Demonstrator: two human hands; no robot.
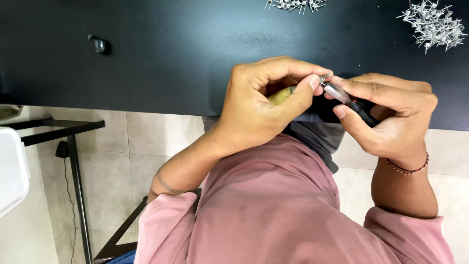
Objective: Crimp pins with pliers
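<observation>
Both hands together at the black counter (161, 54) edge: left hand (264, 105) pinches a small metal part (324, 77), right hand (391, 117) clamps a black-handled tool (349, 100) against it. 2 part piles (432, 24) behind.

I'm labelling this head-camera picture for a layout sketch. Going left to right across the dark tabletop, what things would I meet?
Small dark part → left hand → small metal piece pinched at its fingertips → slim black-handled tool → right hand → pile of small metal parts.
</observation>
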